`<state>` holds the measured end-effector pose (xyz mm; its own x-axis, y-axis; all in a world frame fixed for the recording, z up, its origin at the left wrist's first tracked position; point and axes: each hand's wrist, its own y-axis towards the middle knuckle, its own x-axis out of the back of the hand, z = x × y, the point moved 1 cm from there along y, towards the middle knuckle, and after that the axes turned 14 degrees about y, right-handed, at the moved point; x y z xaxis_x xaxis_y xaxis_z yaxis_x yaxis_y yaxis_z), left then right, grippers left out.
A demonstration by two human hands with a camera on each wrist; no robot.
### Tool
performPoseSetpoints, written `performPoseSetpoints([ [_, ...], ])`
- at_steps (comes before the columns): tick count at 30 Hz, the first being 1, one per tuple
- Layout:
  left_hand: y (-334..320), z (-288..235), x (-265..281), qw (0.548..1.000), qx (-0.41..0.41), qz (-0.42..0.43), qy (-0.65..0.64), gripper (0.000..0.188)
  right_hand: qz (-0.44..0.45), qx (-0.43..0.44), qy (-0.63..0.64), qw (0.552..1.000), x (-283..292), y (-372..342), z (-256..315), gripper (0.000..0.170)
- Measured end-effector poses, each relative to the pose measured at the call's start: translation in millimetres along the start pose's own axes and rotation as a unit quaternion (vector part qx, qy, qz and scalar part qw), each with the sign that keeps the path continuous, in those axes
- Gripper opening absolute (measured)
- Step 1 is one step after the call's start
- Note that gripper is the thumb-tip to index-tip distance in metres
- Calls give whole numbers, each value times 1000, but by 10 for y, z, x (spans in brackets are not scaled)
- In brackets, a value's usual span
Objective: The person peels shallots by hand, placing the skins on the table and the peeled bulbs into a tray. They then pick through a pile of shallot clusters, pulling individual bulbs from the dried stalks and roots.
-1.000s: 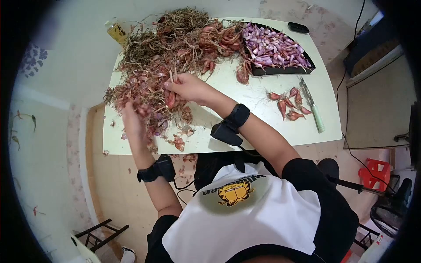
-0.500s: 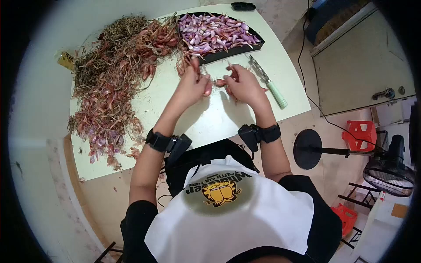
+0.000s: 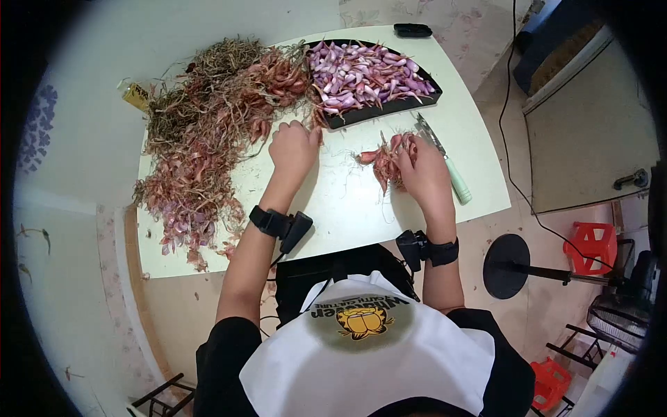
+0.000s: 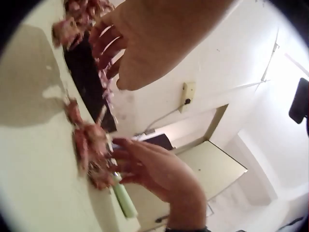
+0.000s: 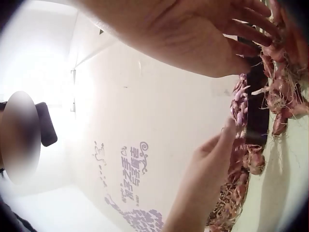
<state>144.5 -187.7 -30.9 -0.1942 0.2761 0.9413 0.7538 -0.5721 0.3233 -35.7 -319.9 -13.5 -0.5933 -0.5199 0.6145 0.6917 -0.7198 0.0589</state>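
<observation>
My right hand [image 3: 425, 172] is over a small cluster of unpeeled reddish shallots [image 3: 381, 167] on the right of the table. Its fingers [image 5: 248, 34] are spread loosely against the bulbs in the right wrist view, and stringy roots hang from them. Farther left, my left hand [image 3: 294, 149] hovers near the big heap of unpeeled shallots [image 3: 267, 80], just short of the black tray. Its fingers [image 4: 110, 46] hang loosely bent with nothing between them in the left wrist view. Peeled purple shallots [image 3: 368, 76] fill the black tray [image 3: 383, 111].
A knife with a pale green handle [image 3: 457, 179] lies right of my right hand. Dry roots [image 3: 208, 76] and papery skins [image 3: 191, 187] cover the table's left side. A yellow-labelled bottle [image 3: 134, 95] stands behind them, and a small black object [image 3: 413, 30] lies at the far edge.
Both hands left the heap and came together before the tray, holding shallots. Since then they have parted: the right moved over the shallots at right, the left back toward the heap.
</observation>
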Motion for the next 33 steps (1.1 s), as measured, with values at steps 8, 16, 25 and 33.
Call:
performPoseSetpoints([
  [8,66,524,-40,961,74,175,-201,37,20,147,43,988,-150,-97,456,28],
  [16,-518,1172,745,941,122,-16,-317,22,199,231,205,930,-909,-30,1435,57],
  [25,-957,1629,1173,923,260,-101,-264,26,366,187,318,854,-2432,58,2166,29],
  [33,-1183,1870,985,921,274,-137,-242,21,366,75,397,839,-2407,382,2399,31],
])
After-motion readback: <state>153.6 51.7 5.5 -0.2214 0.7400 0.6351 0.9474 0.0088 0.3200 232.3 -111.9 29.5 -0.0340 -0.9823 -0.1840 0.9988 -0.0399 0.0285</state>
